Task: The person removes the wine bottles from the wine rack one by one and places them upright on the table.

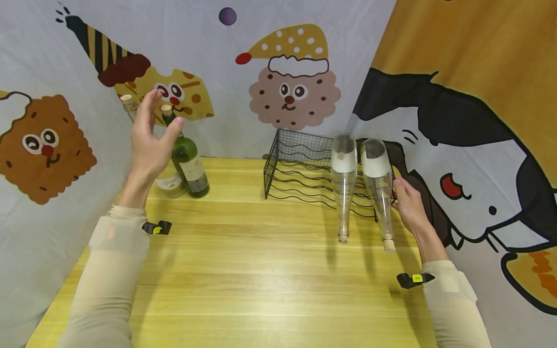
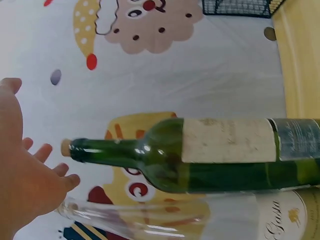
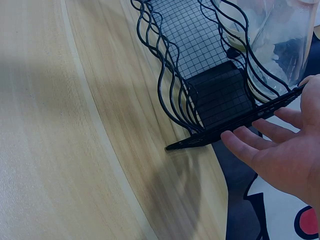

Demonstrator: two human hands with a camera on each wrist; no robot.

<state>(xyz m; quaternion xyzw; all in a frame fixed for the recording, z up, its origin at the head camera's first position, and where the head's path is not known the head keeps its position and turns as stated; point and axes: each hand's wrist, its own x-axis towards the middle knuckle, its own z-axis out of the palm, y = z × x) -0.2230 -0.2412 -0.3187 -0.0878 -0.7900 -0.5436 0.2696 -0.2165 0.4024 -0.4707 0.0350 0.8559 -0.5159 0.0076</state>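
My left hand (image 1: 150, 145) is raised at the neck of a corked green wine bottle (image 1: 191, 169), its thumb and fingers spread. In the left wrist view the fingers stand apart from the cork (image 2: 65, 148). A clear corked bottle (image 1: 169, 185) with a pale label stands close behind the green one. Farther right is a black wire wine rack (image 1: 300, 145). Two clear corked bottles, one on the left (image 1: 344, 193) and one on the right (image 1: 381, 191), lie on its top, necks toward me. My right hand (image 1: 409, 203) touches the rack's right side with nearly straight fingers (image 3: 245, 135).
The wooden table (image 1: 261, 270) stretches in front of the rack and bottles. Behind it and along both sides hangs a cloth (image 1: 235, 96) printed with cartoon figures. The rack stands near the back cloth, at the table's right end.
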